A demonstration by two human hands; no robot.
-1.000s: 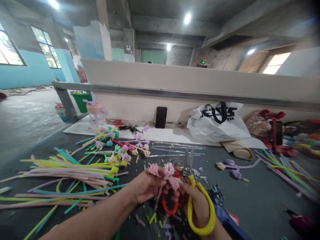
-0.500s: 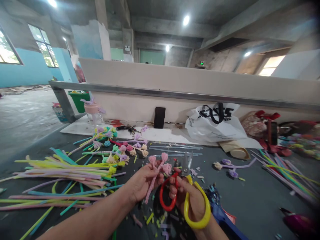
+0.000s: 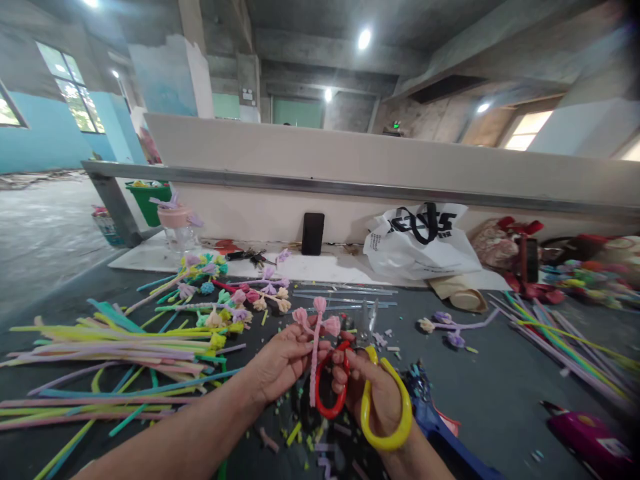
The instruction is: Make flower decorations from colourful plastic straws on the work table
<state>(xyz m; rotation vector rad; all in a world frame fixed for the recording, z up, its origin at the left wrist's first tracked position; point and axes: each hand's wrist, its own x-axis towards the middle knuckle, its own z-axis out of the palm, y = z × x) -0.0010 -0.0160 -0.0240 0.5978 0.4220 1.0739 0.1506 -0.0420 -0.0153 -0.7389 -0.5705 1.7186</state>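
A pink pipe-cleaner flower (image 3: 315, 347), with three buds on one twisted stem, stands nearly upright in my left hand (image 3: 283, 363); the fingers pinch its stem. My right hand (image 3: 373, 387) holds a pair of scissors (image 3: 389, 410) with one red and one yellow handle loop. The blades point away from me and are partly hidden behind the fingers. The right fingertips are close beside the flower; whether they touch it I cannot tell. Small cut scraps (image 3: 295, 433) lie on the dark table below both hands.
Loose pipe cleaners (image 3: 125, 353) cover the left side, with finished flower stems (image 3: 235, 300) behind them. Clear sticks (image 3: 345, 293), a phone (image 3: 313, 233) and a white bag (image 3: 420, 247) are further back. A blue-handled tool (image 3: 440, 433) and a purple tool (image 3: 590, 437) lie right.
The pink flower has turned from a slant to nearly upright in my left hand. My right hand still holds the scissors. The whole view has shifted slightly.
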